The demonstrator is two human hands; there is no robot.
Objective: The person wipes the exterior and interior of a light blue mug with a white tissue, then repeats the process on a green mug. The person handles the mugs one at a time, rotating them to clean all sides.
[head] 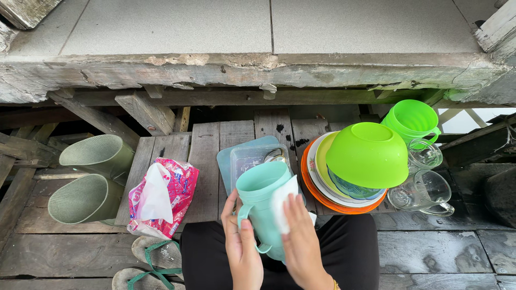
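Landmark: the teal jug (263,207), held over the person's lap at bottom centre. Its long axis ran bottom to mouth, tilted away from the person, open mouth pointing up and toward the board deck (209,156); handle faced the left side.

Left hand (243,248) was wrapped around the jug's handle side, fingers closed on it, thumb up along the handle. Right hand (302,243) pressed a white cloth (282,204) flat against the jug's right wall near the rim, fingers together and extended.

Just beyond the jug's mouth: a clear lidded box (250,157) lying on the boards. Right of the jug: a stack of plates (322,185) with an orange one at the bottom, and a bright green bowl (368,154) upside down on top. Further right: two glass mugs (424,190), and a green cup (414,121) behind them.

Left of the jug: a pink and white packet (164,196), torn open. Further left: two grey-green rubber boots (91,177) lying on their sides, openings toward the camera. Below-left of the jug: sandals (153,258) with green straps, just beside the person's black trousers (355,247).
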